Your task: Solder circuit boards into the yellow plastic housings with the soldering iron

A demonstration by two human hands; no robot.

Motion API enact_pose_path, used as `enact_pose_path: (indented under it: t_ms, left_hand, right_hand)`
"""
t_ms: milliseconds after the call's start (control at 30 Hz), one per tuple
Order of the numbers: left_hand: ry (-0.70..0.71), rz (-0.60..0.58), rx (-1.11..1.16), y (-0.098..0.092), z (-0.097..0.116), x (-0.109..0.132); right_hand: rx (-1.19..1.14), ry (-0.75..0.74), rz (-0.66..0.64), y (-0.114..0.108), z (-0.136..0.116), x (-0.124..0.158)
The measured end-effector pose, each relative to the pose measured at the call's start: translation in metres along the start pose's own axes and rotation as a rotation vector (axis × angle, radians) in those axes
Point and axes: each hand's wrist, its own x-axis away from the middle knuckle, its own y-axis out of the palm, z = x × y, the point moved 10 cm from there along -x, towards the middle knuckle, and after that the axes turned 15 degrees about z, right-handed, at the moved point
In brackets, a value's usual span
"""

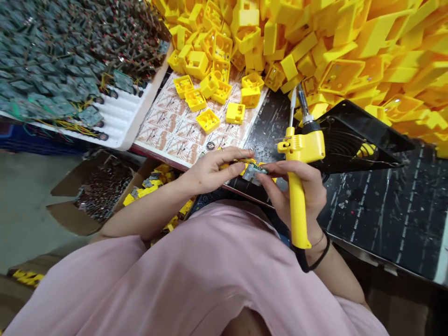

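My left hand (213,170) is closed, pinching thin yellow wires (249,161) between thumb and fingers. The wires meet a small green-grey circuit board (254,172) at the table's front edge. My right hand (308,186) pinches the board's right side with thumb and forefinger. Tucked in that same hand is a yellow soldering gun (297,196), its metal tip pointing away from me. Yellow plastic shows just behind and beside the board, mostly hidden by it and my fingers. A small round black part (210,146) lies on the table beyond my left hand.
Yellow plastic housings (208,121) lie on the patterned sheet (168,126), with a large heap behind. A white tray (122,116) of wired circuit boards stands at left. A black fan-like unit (343,135) sits right. Boxes (80,214) of parts stand below left.
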Motion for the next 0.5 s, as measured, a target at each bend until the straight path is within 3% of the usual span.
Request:
enact_pose_path:
  t_ms: [67, 133, 233, 300, 400, 500]
  left_hand:
    - [0.068, 0.112, -0.033, -0.005, 0.008, -0.002]
    - [0.002, 0.186, 0.075, -0.003, 0.003, -0.002]
    - [-0.148, 0.185, 0.294, 0.007, -0.009, -0.001]
    - [-0.194, 0.163, 0.325, 0.005, -0.01, -0.003]
    - [-0.144, 0.073, 0.08, -0.01, 0.003, -0.01]
    - [0.081, -0.017, -0.404, -0.027, 0.02, -0.019]
  right_hand:
    - [0.037, -0.02, -0.018, 0.004, -0.005, 0.002]
    - [0.045, -0.012, -0.022, 0.008, -0.008, 0.004]
    - [0.007, -0.006, -0.027, 0.012, -0.008, 0.006]
    - [-0.009, -0.012, -0.028, 0.01, -0.004, 0.007]
    - [0.054, -0.056, -0.029, -0.007, -0.001, 0.007]
    - [0.133, -0.071, -0.094, -0.028, 0.002, 0.008]
